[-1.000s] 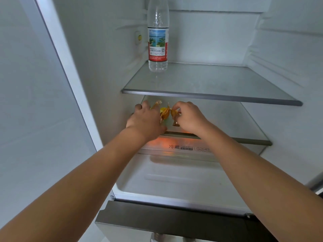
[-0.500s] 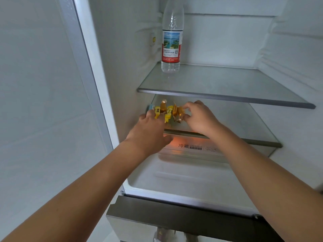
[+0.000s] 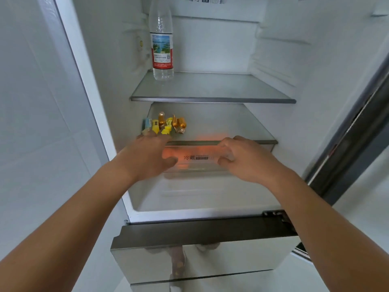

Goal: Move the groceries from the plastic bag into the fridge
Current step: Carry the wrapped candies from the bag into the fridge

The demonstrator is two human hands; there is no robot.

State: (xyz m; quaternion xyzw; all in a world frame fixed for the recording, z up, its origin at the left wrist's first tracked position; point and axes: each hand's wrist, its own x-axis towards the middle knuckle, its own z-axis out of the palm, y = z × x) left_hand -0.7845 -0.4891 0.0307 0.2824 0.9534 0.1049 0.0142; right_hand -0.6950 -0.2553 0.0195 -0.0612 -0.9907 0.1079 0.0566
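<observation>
The water bottle [image 3: 162, 49] is losing its cap to the top of the view, and the print on the drawer [image 3: 195, 163] is blurring under an orange glow. Inside the fridge [image 3: 212, 45], the bottle is standing at the upper shelf's [image 3: 221, 89] back left corner. Wrapped sweets [image 3: 166, 124] are lying at the lower shelf's [image 3: 223, 127] front left corner. The left hand [image 3: 147, 157] is reaching in flat, its straight fingers covering the nearest sweets; whether they are touching, I cannot tell. The right hand [image 3: 246, 159] is hanging loosely curled before the drawer, holding nothing.

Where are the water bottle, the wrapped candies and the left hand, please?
water bottle [image 3: 162, 51]: head view, on its label.
wrapped candies [image 3: 168, 123]: head view, cluster's middle.
left hand [image 3: 149, 157]: head view, its back.
</observation>
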